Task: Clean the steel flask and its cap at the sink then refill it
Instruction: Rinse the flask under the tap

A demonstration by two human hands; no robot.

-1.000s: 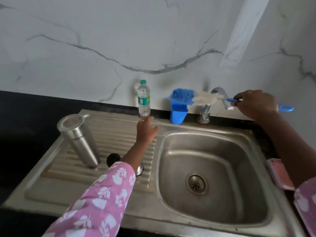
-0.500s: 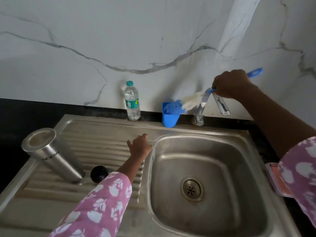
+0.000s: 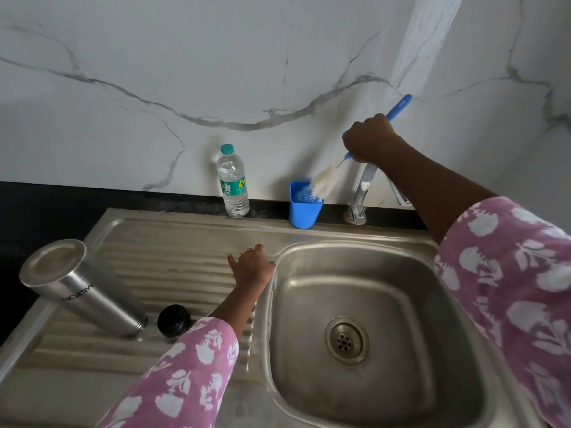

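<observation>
1. A second ago the brush (image 3: pixel 324 180) lay level above the cup (image 3: pixel 304 208). Now it is tilted steeply, its bristle end down inside the cup and its blue handle pointing up and right.
2. The right hand (image 3: pixel 369 139) has risen with it and grips the handle with curled fingers, in front of the tap (image 3: pixel 360 193).
3. The left hand (image 3: pixel 251 268) has drawn back from near the bottle (image 3: pixel 232 183). It now lies on the drainboard (image 3: pixel 173 251) at the basin's left rim, fingers loosely spread, grasping nothing.
4. The flask (image 3: pixel 83 288) has stayed on the drainboard's left part, narrow end down and closed end up, near the steel's left edge and the black counter (image 3: pixel 46 205).
5. The cap (image 3: pixel 173 321), black, has also stayed just right of the flask's foot, close to the left sleeve (image 3: pixel 185 366).
6. Bottle, cup and tap line up along the back ledge against the marble wall (image 3: pixel 185 72). The bottle is well apart from the flask, and the cup stands between bottle and tap.
7. Bare ribbed steel runs from the left hand back to the bottle. The sink (image 3: pixel 401 273) opens wide under the right arm, with its drain (image 3: pixel 346 339) showing in the middle.
</observation>
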